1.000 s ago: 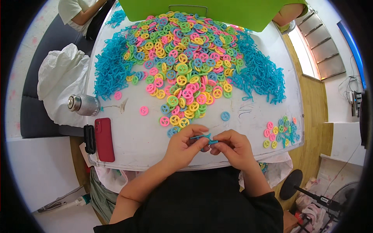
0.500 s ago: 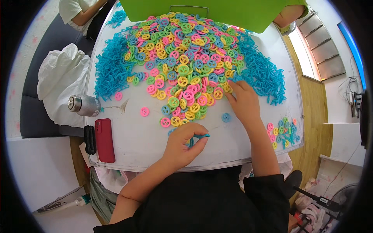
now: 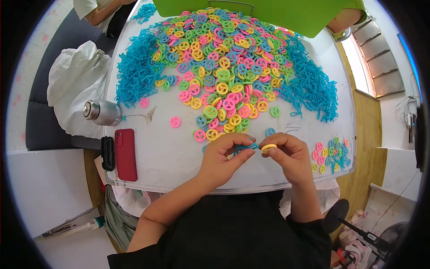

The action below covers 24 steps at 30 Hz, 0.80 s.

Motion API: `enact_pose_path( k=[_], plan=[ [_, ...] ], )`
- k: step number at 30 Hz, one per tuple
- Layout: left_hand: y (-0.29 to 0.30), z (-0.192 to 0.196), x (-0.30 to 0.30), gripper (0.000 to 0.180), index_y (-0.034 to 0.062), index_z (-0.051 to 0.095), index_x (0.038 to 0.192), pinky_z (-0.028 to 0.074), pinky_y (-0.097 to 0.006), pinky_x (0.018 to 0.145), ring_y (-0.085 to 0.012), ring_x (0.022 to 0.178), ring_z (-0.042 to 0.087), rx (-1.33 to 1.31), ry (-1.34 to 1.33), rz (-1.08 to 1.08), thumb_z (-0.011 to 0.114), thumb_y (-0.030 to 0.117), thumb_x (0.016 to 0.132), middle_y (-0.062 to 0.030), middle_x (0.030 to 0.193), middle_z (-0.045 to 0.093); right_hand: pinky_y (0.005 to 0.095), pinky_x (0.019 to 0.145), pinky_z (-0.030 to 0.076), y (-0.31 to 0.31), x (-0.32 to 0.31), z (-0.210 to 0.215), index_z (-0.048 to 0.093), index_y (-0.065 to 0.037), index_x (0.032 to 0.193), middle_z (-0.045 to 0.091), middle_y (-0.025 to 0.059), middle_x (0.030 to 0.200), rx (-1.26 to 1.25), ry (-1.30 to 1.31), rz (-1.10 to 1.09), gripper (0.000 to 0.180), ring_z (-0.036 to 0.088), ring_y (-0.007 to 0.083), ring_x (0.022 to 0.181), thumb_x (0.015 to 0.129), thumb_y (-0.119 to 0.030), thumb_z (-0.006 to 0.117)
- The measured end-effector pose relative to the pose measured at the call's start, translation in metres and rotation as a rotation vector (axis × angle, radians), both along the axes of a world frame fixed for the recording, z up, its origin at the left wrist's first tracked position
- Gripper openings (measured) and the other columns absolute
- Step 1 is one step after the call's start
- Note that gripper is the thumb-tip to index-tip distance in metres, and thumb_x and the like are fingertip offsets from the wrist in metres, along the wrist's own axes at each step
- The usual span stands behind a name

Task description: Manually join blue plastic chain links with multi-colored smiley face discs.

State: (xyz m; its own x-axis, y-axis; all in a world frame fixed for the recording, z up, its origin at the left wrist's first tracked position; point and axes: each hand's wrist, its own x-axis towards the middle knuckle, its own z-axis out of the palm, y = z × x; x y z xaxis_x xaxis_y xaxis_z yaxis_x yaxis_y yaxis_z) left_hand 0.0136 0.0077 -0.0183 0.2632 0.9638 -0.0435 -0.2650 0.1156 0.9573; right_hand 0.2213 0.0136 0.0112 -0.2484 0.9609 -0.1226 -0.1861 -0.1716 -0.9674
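Half a second before, the right hand (image 3: 289, 154) had been stretched out to the edge of the pile of coloured rings (image 3: 224, 67); it had since drawn back toward the body and met the left hand (image 3: 224, 157) over the near part of the white table (image 3: 170, 157). Both forearms rose from six o'clock, elbows wide, wrists bent inward so that the fingertips faced each other. The left hand was closed in a pinch on a small blue piece (image 3: 245, 147), thumb under, fingers curled over. The right hand pinched a yellow ring (image 3: 268, 147) between thumb and forefinger, held just beside the blue piece at its three o'clock. A red phone (image 3: 126, 154) lay at nine o'clock from the hands, a small cluster of rings (image 3: 331, 154) at three o'clock.
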Motion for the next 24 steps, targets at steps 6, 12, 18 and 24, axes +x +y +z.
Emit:
enact_pose_path(
  k=[6,12,18,24],
  plan=[
    [-0.004,-0.004,0.006,0.021,0.0034,0.068,0.106,0.046,-0.035,0.101,-0.0204,0.114,0.061,0.081,-0.086,0.042,0.069,-0.007,0.088,-0.01,0.118,0.065,0.0308,0.082,0.055,-0.011,-0.018,-0.011,0.063,0.002,0.101,0.068,0.0107,0.102,-0.148,0.171,-0.073,0.011,0.066,0.0169,0.091,0.094,-0.007,0.065],
    [-0.007,0.01,0.005,0.024,0.0058,0.07,0.103,0.052,-0.031,0.091,-0.0172,0.106,0.064,0.572,0.433,0.095,0.078,-0.002,0.081,-0.0085,0.112,0.069,0.0297,0.081,0.057,-0.017,-0.025,-0.018,0.061,-0.002,0.101,0.068,0.0058,0.096,-0.338,0.424,-0.177,0.01,0.066,0.0124,0.089,0.096,-0.009,0.066],
    [-0.011,0.016,0.008,0.038,0.0038,0.062,0.113,0.052,-0.029,0.088,-0.0163,0.103,0.065,0.369,0.398,0.192,0.08,0.0,0.08,-0.0075,0.109,0.07,0.0328,0.079,0.061,-0.019,-0.026,-0.006,0.059,-0.001,0.104,0.067,0.0076,0.099,-0.213,0.236,-0.158,0.012,0.066,0.0132,0.089,0.098,-0.011,0.063],
    [-0.012,0.01,0.009,0.039,0.0026,0.061,0.115,0.051,-0.029,0.089,-0.0148,0.102,0.065,0.083,0.156,0.143,0.079,0.001,0.08,-0.0073,0.109,0.07,0.0321,0.075,0.062,-0.019,-0.023,-0.003,0.061,0.002,0.112,0.067,0.0085,0.097,-0.109,0.095,-0.157,0.018,0.067,0.0141,0.086,0.098,-0.008,0.063]
  ],
)
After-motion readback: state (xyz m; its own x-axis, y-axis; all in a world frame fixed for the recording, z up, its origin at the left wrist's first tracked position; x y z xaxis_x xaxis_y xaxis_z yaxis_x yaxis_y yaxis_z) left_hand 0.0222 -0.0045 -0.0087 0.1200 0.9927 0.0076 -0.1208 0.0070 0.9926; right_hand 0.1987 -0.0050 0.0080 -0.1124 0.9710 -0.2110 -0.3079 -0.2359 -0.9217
